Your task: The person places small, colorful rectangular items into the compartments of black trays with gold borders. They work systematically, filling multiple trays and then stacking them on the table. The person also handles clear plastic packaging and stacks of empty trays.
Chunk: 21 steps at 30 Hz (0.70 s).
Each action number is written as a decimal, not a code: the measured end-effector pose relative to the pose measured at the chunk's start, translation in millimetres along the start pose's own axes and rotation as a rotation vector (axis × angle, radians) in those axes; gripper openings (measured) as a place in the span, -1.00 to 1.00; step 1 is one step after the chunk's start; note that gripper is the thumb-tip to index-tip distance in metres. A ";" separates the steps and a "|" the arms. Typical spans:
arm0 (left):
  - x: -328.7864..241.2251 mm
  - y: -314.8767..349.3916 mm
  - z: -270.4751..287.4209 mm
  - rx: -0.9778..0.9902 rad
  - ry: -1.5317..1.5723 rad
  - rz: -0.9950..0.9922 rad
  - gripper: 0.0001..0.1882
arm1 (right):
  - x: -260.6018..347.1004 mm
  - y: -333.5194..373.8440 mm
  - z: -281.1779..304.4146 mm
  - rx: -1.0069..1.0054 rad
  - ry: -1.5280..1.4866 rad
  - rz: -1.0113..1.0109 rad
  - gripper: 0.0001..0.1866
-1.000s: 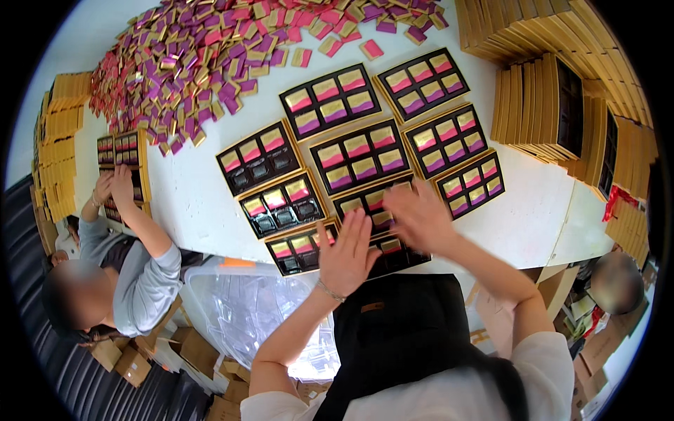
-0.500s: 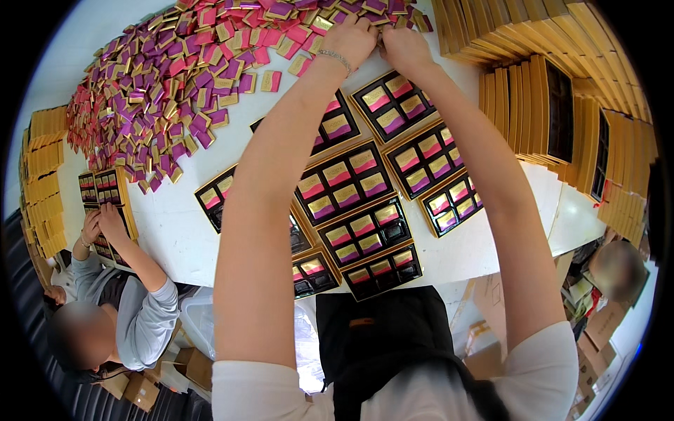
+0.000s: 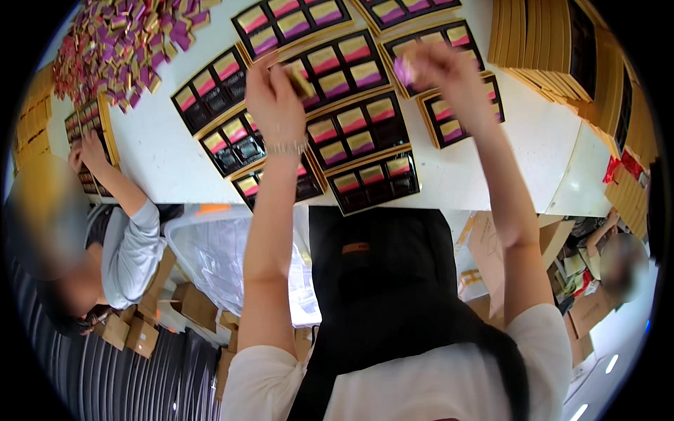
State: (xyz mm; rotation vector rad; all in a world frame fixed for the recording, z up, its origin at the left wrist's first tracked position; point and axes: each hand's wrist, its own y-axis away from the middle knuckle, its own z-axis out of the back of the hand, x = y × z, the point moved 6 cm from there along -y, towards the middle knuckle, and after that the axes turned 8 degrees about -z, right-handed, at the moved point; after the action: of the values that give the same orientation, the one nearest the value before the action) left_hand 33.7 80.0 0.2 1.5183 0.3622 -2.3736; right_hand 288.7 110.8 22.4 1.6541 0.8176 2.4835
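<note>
My left hand (image 3: 274, 105), with a bracelet at its wrist, pinches a gold-wrapped chocolate (image 3: 302, 81) over the left end of a filled black tray (image 3: 353, 62). Farther right, my right hand (image 3: 449, 81) is smeared by motion. Its fingers close on a purple-and-gold wrapped chocolate (image 3: 405, 71) above another tray (image 3: 430, 32). Nearer me lies a tray (image 3: 387, 133) with one dark compartment at its near right. In the nearest tray (image 3: 378, 198), chocolates fill the far row and the near row shows black. Partly filled trays (image 3: 210, 91) lie to the left.
A heap of pink, purple and gold chocolates (image 3: 126, 49) covers the far left of the white table (image 3: 484, 179). Stacked gold-edged trays (image 3: 537, 42) stand at the right. A co-worker's hands (image 3: 88, 151) work over trays at the left. Another person sits at the far right.
Both hands have come back from the edge of the heap toward me and moved apart over the trays, each with a chocolate. The view has shifted, so the trays sit higher in it.
</note>
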 end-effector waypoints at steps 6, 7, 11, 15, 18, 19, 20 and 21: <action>37.2 184.2 33.4 -0.029 0.105 0.497 -0.81 | -48.1 123.1 -83.8 0.079 0.357 0.177 -0.70; 38.0 199.8 38.2 -0.064 0.070 0.484 -0.82 | -49.4 132.1 -88.6 0.045 0.410 0.197 -0.71; 38.8 243.9 44.4 -0.145 -0.034 0.554 -0.82 | -62.1 154.8 -108.3 0.063 0.443 0.319 -0.68; 46.0 249.4 41.1 -0.190 0.022 0.656 -0.82 | -65.2 160.5 -127.9 0.056 0.428 0.429 -0.71; 45.8 257.5 41.3 -0.140 -0.063 0.542 -0.85 | -65.5 161.3 -133.5 0.005 0.449 0.432 -0.70; 46.6 260.3 40.3 -0.129 -0.082 0.498 -0.85 | -66.1 160.4 -133.1 -0.021 0.458 0.429 -0.69; 47.4 265.4 42.5 -0.169 -0.085 0.469 -0.83 | -69.0 161.2 -133.8 -0.017 0.460 0.411 -0.66; 45.7 267.3 44.1 -0.175 -0.157 0.405 -0.80 | -72.3 163.6 -134.3 -0.013 0.462 0.393 -0.63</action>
State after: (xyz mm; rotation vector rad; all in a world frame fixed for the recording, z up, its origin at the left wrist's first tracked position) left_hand 80.5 -188.3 -36.6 1.1877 0.1963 -2.0646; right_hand 242.6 -106.5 -4.0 1.3577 0.5344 3.2062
